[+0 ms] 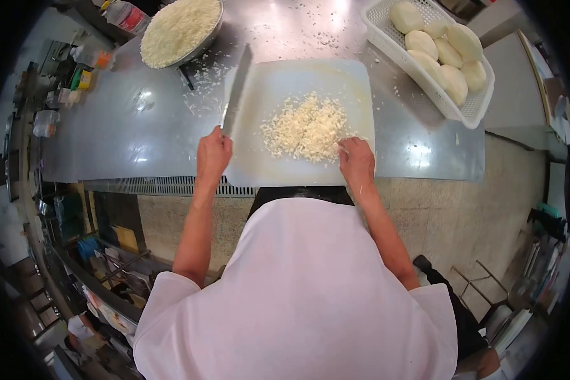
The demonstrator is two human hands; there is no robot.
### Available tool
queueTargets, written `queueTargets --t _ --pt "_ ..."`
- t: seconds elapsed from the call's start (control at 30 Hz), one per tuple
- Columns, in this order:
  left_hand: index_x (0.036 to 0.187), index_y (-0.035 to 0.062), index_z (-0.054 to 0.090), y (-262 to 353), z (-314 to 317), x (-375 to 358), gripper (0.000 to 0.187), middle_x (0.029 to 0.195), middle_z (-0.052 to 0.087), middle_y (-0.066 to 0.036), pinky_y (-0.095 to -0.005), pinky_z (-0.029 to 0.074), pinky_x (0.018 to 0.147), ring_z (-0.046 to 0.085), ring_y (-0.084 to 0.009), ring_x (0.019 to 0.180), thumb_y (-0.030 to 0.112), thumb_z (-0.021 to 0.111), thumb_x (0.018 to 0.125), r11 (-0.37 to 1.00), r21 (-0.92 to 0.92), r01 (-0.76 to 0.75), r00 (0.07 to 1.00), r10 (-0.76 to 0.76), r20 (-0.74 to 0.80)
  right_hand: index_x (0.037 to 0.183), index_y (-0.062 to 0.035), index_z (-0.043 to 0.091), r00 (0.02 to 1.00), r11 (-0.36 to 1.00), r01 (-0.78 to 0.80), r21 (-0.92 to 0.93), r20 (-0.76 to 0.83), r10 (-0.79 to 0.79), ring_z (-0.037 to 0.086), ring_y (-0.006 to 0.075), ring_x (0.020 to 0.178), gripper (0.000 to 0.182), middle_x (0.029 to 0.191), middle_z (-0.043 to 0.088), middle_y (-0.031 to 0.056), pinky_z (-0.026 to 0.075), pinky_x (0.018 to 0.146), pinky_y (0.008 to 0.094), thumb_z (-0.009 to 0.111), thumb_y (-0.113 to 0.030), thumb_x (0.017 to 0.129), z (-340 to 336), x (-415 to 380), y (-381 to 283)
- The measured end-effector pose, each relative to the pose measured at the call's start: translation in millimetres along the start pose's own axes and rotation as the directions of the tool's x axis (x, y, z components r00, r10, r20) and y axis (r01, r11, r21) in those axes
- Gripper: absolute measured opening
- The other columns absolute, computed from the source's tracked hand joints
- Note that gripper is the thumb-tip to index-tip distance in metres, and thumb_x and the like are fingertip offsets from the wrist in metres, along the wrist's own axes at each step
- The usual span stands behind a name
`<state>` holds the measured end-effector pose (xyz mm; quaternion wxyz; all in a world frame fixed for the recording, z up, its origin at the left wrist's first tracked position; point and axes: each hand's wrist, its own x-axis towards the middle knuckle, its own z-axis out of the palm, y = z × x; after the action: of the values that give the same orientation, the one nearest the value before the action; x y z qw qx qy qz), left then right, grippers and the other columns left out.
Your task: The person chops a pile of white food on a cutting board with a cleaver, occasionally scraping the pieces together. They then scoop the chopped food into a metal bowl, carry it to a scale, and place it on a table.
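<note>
The left hand (213, 154) is closed around the handle of a knife (236, 88), fingers wrapped tight on it. The long blade lies flat and points away toward the far side, along the left edge of the board (354, 82), probably parked there so the edge stays off the food while the other hand works. The right hand (357, 159) rests on the near right part of the board with its fingers curled together against the edge of the chopped pile (307, 128), touching it but gripping nothing that can be seen; the posture reads as gathering or steadying the loose bits.

The pile sits in the middle of the board, pale and finely cut, and the board lies at the near edge of the steel counter (126, 133). Stray bits are scattered over the counter to the far left of the board, toward a metal bowl (181, 28) heaped with the same chopped stuff, set within reach of the knife hand. To the far right, a white basket (465, 111) holds whole peeled pale pieces, close by the free hand.

Small bottles and tubs line the left edge of the counter; their labels are too small to read. No writing is legible anywhere.
</note>
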<state>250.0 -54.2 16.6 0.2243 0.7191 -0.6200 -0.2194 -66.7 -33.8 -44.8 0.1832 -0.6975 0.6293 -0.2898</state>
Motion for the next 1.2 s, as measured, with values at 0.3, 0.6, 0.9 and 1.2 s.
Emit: queueTargets --t 0.3,0.6,0.9,1.2 --pt "0.08 -0.0065 0.052 49.9 77.6 -41.0 0.01 0.062 0.057 -0.027 -0.0502 0.047 0.055 0.058 -0.045 0.059 0.003 0.053 0.08 0.952 0.122 -0.282 0.946 0.256 0.197 0.083 -0.0066 0.062 0.999 1.0 0.001 0.03 -0.033 0.0 0.056 0.0308 0.08 0.009 0.08 0.058 0.0094 0.047 0.068 0.0409 0.063 -0.001 0.076 3.6 -5.2 -2.4" --pt "0.079 -0.007 0.049 100.4 70.4 -39.3 0.012 0.059 0.054 -0.026 -0.0465 0.042 0.053 0.056 -0.0428 0.056 0.003 0.053 0.082 0.945 -0.14 -0.296 0.88 0.327 0.345 0.083 -0.0063 0.062 0.997 1.0 0.005 0.01 -0.075 -0.005 0.056 0.031 0.08 0.008 0.082 0.059 0.0095 0.048 0.067 0.0411 0.062 -0.001 0.077 2.1 -8.3 -5.6" --pt "0.077 -0.0071 0.048 113.7 87.6 -44.6 0.014 0.06 0.054 -0.026 -0.0467 0.044 0.054 0.057 -0.0434 0.059 0.004 0.055 0.082 0.934 -0.219 -0.281 0.847 0.349 0.402 0.08 -0.005 0.061 0.997 0.997 -0.067 -0.05 -0.036 0.065 0.058 0.0337 0.079 0.004 0.079 0.059 0.0127 0.049 0.068 0.0438 0.059 -0.003 0.077 5.6 -9.1 -7.4" --pt "0.077 -0.0069 0.05 125.0 100.1 -38.7 0.013 0.064 0.054 -0.029 -0.0479 0.045 0.059 0.057 -0.0451 0.064 0.004 0.055 0.082 0.924 -0.245 -0.294 0.848 0.37 0.379 0.08 -0.0025 0.061 0.998 0.998 -0.055 -0.012 -0.041 0.054 0.058 0.0356 0.079 0.005 0.078 0.058 0.0154 0.048 0.068 0.0453 0.059 -0.003 0.076 -2.3 -12.2 -1.6"
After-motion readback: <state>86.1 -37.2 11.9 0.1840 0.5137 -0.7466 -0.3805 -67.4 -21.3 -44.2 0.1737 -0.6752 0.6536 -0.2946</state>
